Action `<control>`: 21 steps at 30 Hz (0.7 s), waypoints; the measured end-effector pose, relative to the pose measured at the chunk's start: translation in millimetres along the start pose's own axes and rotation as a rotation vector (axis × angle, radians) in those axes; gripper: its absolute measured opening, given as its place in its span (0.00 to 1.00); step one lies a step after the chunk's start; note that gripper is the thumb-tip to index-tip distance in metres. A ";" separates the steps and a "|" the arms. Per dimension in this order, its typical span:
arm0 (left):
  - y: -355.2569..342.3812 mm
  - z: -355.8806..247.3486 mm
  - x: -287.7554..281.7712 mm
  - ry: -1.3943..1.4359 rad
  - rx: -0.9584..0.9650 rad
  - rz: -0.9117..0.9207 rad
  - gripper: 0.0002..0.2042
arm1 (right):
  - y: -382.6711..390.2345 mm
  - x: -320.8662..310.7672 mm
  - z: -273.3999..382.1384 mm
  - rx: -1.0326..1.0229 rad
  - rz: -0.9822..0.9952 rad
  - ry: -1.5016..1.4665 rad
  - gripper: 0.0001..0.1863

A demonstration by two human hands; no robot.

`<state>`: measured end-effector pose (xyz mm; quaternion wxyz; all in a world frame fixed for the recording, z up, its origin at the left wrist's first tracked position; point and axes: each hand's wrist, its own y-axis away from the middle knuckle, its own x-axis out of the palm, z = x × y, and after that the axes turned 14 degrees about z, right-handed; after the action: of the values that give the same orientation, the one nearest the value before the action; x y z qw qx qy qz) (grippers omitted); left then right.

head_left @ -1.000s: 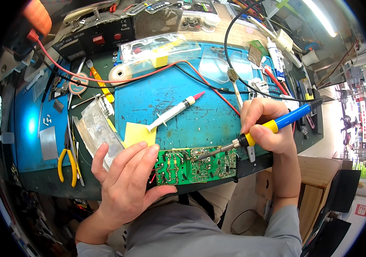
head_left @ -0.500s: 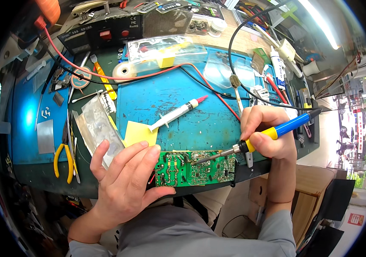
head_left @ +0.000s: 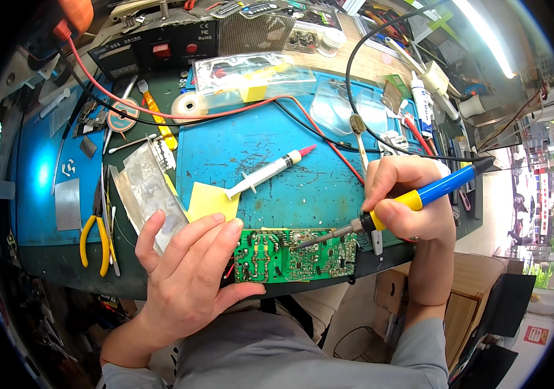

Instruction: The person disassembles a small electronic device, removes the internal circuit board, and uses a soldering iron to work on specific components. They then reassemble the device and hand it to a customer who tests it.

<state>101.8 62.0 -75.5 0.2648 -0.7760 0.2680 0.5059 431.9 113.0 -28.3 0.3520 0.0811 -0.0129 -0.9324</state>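
iron (head_left: 442, 185) barely shifted vs 1 sec ago, tip (head_left: 304, 243) at abt same patch of pcb (head_left: 296, 264); work prob dwelling on one spot. r hand (head_left: 423, 222) pinching iron pen-style; l hand (head_left: 191, 269) pinching pcb's l end btwn thumb + fingers. pcb at 3 o'clock of l hand, touching; 8-9 o'clock of r hand, apart.

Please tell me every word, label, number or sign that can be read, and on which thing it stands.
I point out print without copying it.
Black box: pale lettering on front, partly legible.
White tube: bold blue lettering, partly legible.
Orange spool: label too small.
Red notice, lower right: too small.
Red strip, far right: blurred.
Green circuit board: any marks too small.
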 end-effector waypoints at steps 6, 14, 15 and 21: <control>-0.4 0.4 1.0 -0.004 0.003 -0.003 0.44 | 2.2 0.1 -9.0 -0.016 -0.037 -0.047 0.05; -0.3 0.6 0.7 -0.018 -0.004 -0.003 0.44 | 1.6 -0.9 -13.6 -0.032 -0.024 -0.056 0.06; -0.1 0.7 1.1 -0.019 -0.004 -0.005 0.44 | 2.1 -0.9 -15.0 -0.032 -0.025 -0.049 0.06; -0.4 -0.8 4.0 0.027 -0.020 -0.057 0.38 | 2.5 2.8 -19.8 -0.110 -0.142 -0.094 0.08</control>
<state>104.0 61.1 -78.9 0.2677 -0.7927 0.2442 0.4902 434.6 109.9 -48.0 0.2879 0.0187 0.0277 -0.9571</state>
